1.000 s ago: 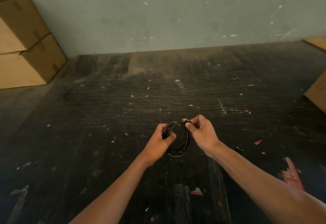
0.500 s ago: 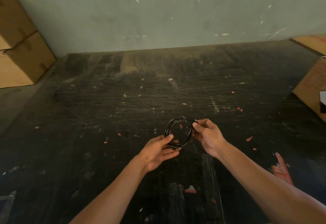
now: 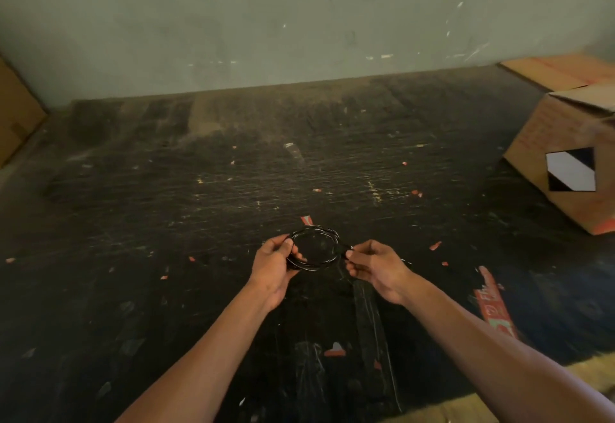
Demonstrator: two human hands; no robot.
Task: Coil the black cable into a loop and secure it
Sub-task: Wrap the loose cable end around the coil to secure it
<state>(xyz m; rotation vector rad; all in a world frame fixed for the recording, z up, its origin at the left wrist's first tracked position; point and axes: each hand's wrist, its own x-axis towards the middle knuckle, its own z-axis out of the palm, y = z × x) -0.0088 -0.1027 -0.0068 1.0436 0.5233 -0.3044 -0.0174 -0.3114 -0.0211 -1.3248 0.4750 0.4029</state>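
The black cable [image 3: 327, 234] is wound into a small round coil of several turns, held flat above the dark table. My left hand [image 3: 273, 266] grips the coil's left side, thumb on top and fingers under it. My right hand [image 3: 376, 268] pinches the coil's right edge, where a short black end sticks out between thumb and forefinger. The inside of the loop is open and the table shows through it.
The dark scratched table [image 3: 233, 189] is littered with small red scraps. A cardboard box [image 3: 565, 163] with a black-and-white diamond label stands at the right, another box [image 3: 16, 116] at the far left. A grey-green wall [image 3: 299, 23] runs behind.
The coil has tipped from nearly upright to lying flat. My left hand shifted from its lower edge to its left side. The view has swung right, bringing the labelled box in.
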